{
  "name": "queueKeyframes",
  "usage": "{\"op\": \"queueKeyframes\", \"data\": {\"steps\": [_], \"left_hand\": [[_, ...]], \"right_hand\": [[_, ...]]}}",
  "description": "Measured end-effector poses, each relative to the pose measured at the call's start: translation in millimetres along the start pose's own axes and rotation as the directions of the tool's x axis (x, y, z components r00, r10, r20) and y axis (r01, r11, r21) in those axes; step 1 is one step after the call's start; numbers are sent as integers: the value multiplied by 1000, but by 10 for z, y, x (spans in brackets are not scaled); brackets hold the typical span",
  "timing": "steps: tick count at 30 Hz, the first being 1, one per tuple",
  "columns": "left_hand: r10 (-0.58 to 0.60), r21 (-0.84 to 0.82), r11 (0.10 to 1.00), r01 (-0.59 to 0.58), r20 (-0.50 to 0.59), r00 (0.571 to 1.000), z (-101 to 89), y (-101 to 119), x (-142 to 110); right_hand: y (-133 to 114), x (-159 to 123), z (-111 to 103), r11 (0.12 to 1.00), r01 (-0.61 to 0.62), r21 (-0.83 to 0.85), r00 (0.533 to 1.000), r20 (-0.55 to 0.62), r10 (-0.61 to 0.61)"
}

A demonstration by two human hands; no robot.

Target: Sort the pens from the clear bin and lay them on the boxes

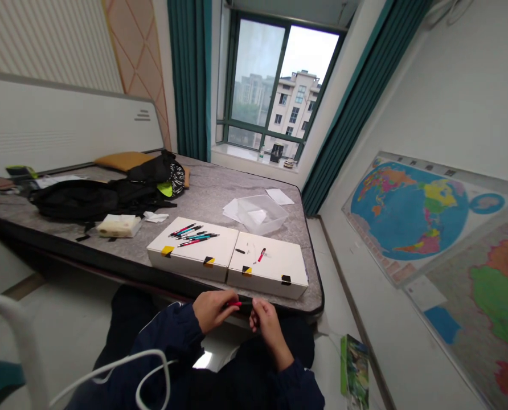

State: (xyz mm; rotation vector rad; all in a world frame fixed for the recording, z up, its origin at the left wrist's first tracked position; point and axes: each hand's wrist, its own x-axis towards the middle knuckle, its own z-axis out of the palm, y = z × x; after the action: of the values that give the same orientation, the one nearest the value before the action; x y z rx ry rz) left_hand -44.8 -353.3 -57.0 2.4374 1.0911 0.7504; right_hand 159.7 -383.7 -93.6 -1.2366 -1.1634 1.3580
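Just in front of the bed edge, my left hand is closed around the red end of a pen. The fingers of my right hand pinch the dark end of the same pen. Beyond my hands stand two white boxes side by side. On the left box lies a bunch of red, teal and black pens. The right box carries a red pen part, a short black piece and a few tiny bits, too small to name.
Behind the boxes, a clear plastic bin sits on the bed with papers around it. A tissue pack and black backpack lie left. A white cable loops across my lap. A green box stands on the floor.
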Motion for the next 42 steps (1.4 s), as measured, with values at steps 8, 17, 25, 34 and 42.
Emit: {"op": "queueKeyframes", "data": {"steps": [8, 17, 25, 34, 42], "left_hand": [[-26, 22, 999, 27, -38, 999, 110, 39, -244], [-41, 9, 999, 41, -6, 999, 35, 83, -333], [-169, -33, 985, 168, -46, 984, 43, 157, -393], [-359, -598, 759, 257, -56, 932, 90, 75, -371], [-375, -750, 599, 279, 44, 926, 247, -29, -445]], "right_hand": [[20, -162, -10, 993, 60, -101, 996, 73, -53], [-44, -217, 74, 993, 83, -85, 995, 67, -77], [-18, -230, 132, 989, 4, 147, 996, -92, 10], [107, 256, -343, 1000, -23, 2, 970, -241, 23], [-383, 1308, -1072, 576, -56, -816, 980, -154, -123]]}}
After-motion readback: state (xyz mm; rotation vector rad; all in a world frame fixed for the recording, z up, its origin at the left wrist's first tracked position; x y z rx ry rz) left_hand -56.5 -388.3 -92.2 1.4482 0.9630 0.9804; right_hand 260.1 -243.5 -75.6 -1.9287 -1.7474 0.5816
